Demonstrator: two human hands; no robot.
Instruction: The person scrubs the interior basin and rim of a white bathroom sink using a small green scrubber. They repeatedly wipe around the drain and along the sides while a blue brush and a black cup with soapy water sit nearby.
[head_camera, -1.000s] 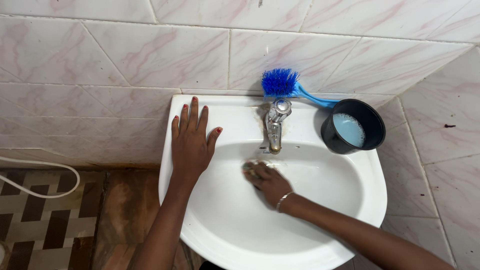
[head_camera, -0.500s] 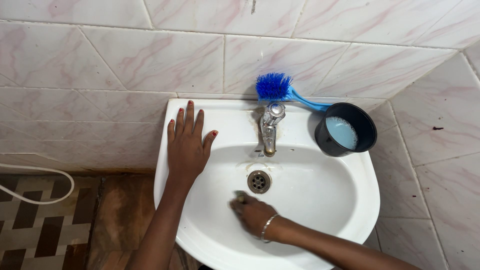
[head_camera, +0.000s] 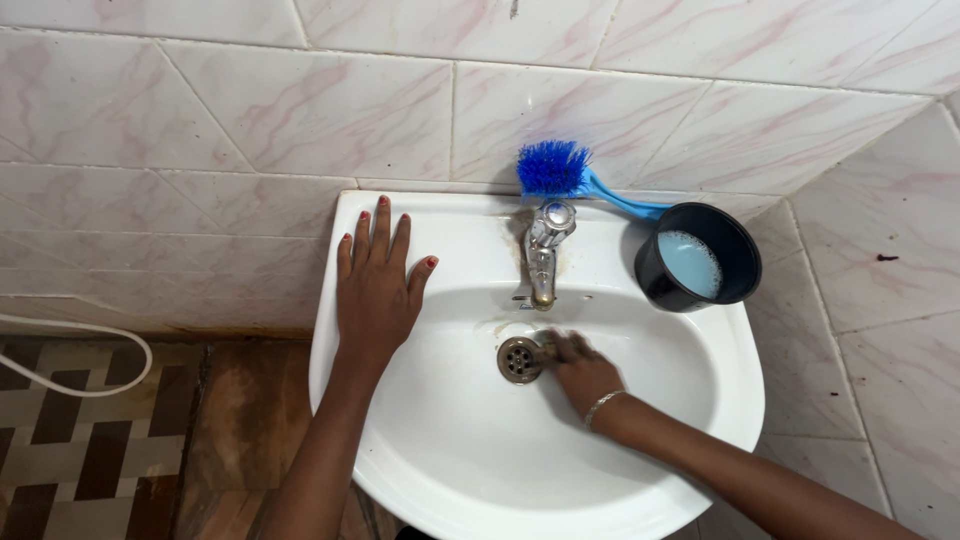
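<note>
Here right hand (head_camera: 582, 372) scrubs sink (head_camera: 450, 460) beside drain (head_camera: 519, 359).

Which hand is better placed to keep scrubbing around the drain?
The right hand. It is down in the basin beside the drain, fingers bent against the bowl. The left hand lies flat on the sink rim, away from the drain, seemingly bracing.

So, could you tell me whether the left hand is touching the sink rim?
Touching. The head view shows the left hand lying flat, palm down, on the sink rim.
</note>
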